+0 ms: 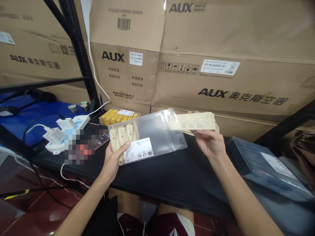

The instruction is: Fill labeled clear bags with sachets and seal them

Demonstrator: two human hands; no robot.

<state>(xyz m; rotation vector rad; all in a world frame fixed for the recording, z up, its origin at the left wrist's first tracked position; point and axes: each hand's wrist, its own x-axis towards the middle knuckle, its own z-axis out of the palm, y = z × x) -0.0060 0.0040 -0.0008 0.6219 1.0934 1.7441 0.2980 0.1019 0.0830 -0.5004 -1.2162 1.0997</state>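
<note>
My left hand (114,159) grips a clear plastic pouch (155,127), its thumb across the front. Several beige paper packets (121,134) stand side by side at the pouch's left end, and a white label (139,149) with Chinese print is on its front. At the pouch's right end, my right hand (210,141) pinches a long, flat beige packet (197,121) with faint print. The packet's left end meets the pouch's open end; whether its tip is inside I cannot tell.
On the black table (172,177) lie a yellow-filled clear package (119,116), a partly blurred-out phone (99,141) and a white power strip (76,127) with chargers. A dark plastic-wrapped box (265,167) sits at right. Large AUX cartons (221,39) stand behind; a black metal post (83,55) rises at left.
</note>
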